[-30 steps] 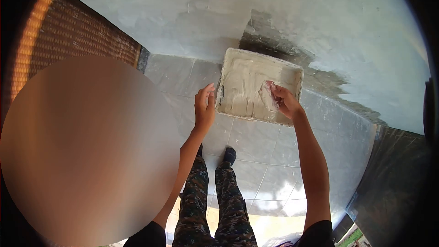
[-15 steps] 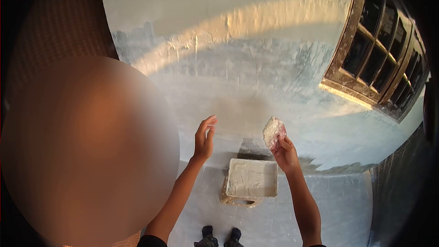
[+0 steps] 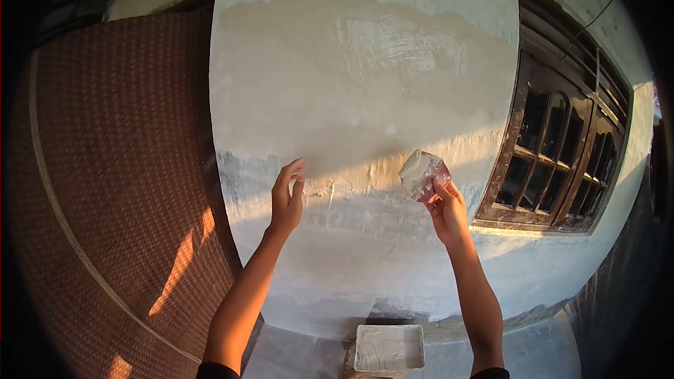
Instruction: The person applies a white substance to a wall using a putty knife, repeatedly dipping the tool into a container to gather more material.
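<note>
a person's right hand [image 3: 448, 212] pinches a pink, paste-coated spreader [image 3: 423, 176] between thumb and fingers, held up in front of a patchy wall [image 3: 365, 109] near a dark-framed window [image 3: 542, 157]. the left hand [image 3: 286, 200] is raised too, its thumb and fingers apart and loosely bent, nearer a brown woven panel [image 3: 126, 168]. a tray [image 3: 357, 348] of pale paste [image 3: 390, 351] sits well below both hands, by the wall's foot.

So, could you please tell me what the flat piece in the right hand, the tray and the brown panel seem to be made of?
Flat piece: perhaps smooth plastic, evenly reddish where the pale paste leaves it bare. Tray: possibly plastic, but paste hides its finish. Brown panel: matte, probably woven bamboo or similar, from its basketlike pattern.
</note>
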Demonstrator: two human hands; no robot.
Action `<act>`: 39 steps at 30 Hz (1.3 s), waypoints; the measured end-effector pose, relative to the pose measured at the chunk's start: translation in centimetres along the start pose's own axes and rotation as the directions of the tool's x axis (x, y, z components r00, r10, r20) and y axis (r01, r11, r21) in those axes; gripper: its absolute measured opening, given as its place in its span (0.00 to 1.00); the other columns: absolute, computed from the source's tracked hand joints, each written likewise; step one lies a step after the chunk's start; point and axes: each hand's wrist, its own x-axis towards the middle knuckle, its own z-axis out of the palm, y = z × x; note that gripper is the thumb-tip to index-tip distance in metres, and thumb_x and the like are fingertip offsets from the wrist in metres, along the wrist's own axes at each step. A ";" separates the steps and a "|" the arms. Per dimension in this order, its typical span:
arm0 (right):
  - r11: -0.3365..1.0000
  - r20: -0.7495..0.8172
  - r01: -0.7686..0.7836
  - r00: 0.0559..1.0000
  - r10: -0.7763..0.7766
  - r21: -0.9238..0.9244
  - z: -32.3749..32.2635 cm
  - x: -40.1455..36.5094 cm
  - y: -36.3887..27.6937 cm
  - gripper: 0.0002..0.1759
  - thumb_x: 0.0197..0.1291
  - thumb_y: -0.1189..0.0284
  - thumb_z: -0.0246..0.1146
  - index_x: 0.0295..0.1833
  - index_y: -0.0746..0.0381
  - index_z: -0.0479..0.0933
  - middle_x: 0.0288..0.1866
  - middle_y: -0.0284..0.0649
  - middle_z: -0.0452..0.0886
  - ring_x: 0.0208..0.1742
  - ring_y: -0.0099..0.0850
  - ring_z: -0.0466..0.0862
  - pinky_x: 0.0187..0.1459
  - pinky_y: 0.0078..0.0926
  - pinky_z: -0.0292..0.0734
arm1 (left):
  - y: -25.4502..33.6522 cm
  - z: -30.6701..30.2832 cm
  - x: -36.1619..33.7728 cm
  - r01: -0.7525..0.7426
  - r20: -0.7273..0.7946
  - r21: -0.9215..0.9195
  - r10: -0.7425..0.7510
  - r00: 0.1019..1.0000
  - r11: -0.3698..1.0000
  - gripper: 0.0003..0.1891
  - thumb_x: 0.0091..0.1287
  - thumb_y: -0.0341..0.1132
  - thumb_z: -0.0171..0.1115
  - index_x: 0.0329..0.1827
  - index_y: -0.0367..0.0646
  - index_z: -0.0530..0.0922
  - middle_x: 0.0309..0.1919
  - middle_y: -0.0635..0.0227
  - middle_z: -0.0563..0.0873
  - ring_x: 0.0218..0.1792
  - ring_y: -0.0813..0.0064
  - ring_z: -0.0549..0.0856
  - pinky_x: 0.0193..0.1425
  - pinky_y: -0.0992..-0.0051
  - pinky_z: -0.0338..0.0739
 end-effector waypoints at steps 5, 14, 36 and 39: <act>0.947 0.016 0.240 0.970 -0.242 -0.214 5.4 7.5 -2.3 0.13 0.76 0.72 0.58 0.61 0.62 0.79 0.49 0.33 0.86 0.44 0.22 0.84 0.48 0.25 0.82 | -1.2 0.3 7.9 -0.134 0.003 0.056 0.134 0.991 0.989 0.19 0.76 0.30 0.51 0.69 0.39 0.73 0.62 0.56 0.80 0.67 0.63 0.78 0.69 0.65 0.70; -0.040 0.405 0.633 0.444 -0.799 -0.773 9.9 18.9 -2.4 0.14 0.69 0.79 0.61 0.58 0.69 0.80 0.43 0.48 0.87 0.40 0.35 0.86 0.46 0.33 0.81 | -4.2 4.5 18.7 -0.349 0.031 0.238 0.352 0.935 0.906 0.23 0.76 0.32 0.52 0.73 0.38 0.66 0.69 0.52 0.73 0.72 0.55 0.70 0.76 0.58 0.64; -0.865 0.612 0.227 0.783 -0.111 -0.447 8.7 15.8 5.3 0.31 0.54 0.81 0.63 0.67 0.72 0.75 0.66 0.54 0.80 0.57 0.45 0.81 0.41 0.27 0.89 | -9.5 7.1 21.6 -0.567 -0.092 0.196 0.591 0.802 0.800 0.25 0.70 0.29 0.55 0.71 0.35 0.70 0.66 0.50 0.76 0.66 0.53 0.75 0.72 0.57 0.66; -0.818 0.694 0.298 0.702 -0.160 -0.491 8.6 14.0 5.2 0.27 0.55 0.79 0.63 0.64 0.72 0.78 0.62 0.54 0.82 0.54 0.43 0.82 0.41 0.29 0.89 | -8.8 6.4 22.4 -0.563 -0.079 0.294 0.607 0.791 0.772 0.25 0.69 0.29 0.55 0.70 0.35 0.70 0.65 0.51 0.76 0.64 0.53 0.75 0.71 0.57 0.67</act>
